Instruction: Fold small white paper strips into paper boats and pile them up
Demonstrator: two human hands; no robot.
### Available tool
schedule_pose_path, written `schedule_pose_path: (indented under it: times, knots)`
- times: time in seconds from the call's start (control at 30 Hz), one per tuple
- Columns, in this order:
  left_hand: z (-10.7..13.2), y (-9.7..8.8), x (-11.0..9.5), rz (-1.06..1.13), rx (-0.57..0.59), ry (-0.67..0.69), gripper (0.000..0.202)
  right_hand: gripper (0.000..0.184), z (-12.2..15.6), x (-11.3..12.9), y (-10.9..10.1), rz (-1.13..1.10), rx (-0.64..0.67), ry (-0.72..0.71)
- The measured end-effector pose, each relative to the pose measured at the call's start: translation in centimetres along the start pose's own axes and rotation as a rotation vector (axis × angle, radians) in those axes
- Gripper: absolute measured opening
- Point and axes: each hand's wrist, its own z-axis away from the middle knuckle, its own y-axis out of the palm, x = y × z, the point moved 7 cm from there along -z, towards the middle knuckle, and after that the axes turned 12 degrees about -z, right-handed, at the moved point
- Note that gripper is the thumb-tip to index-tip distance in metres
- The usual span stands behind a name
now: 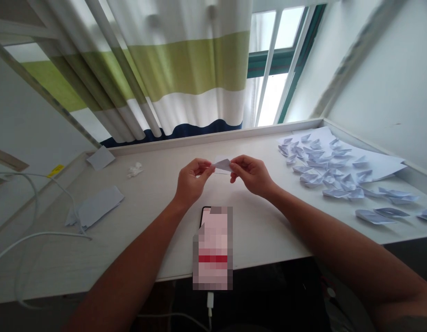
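Note:
Between my two hands, a small folded piece of white paper [222, 164] is held up over the middle of the table. My left hand [193, 179] pinches its left corner between thumb and fingers. On the other side, my right hand [250, 173] grips the right end the same way. Behind the folded paper, part of another pale sheet shows, and I cannot tell whether it lies on the table. Below my hands is a phone [213, 244] with a blurred screen, reaching past the table's front edge.
Many folded paper boats [333, 166] lie at the right, some on large white sheets [382, 161]. A stack of paper [97, 206] is at the left, near white cables [37, 237]. Crumpled tissue [134, 170] and a loose sheet [101, 158] lie farther back. A raised rim [186, 140] runs along the back.

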Motion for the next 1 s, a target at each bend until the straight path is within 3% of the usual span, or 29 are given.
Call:
schedule_pose_path:
  times: [0.2, 0.47, 0.67, 0.77, 1.0]
  knots:
    - [-0.1, 0.5, 0.9, 0.084, 0.051, -0.119, 0.03, 0.043, 0.0, -0.3, 0.1, 0.016, 0.021, -0.004]
    - [-0.2, 1.0, 0.8, 0.052, 0.183, -0.137, 0.027, 0.052, 0.1, -0.5, 0.7, -0.008, 0.1, 0.045]
    - [0.0, 0.7, 0.3, 0.098, 0.068, -0.09, 0.023, 0.054, 0.1, -0.8, 1.1, -0.056, 0.115, 0.07]
    - [0.2, 0.4, 0.0, 0.02, 0.013, -0.045, 0.02, 0.053, 0.1, -1.0, 1.0, -0.088, 0.106, 0.082]
    - [0.2, -0.1, -0.3, -0.14, 0.002, -0.023, 0.02, 0.054, 0.0, -1.0, 0.8, -0.106, 0.088, 0.079]
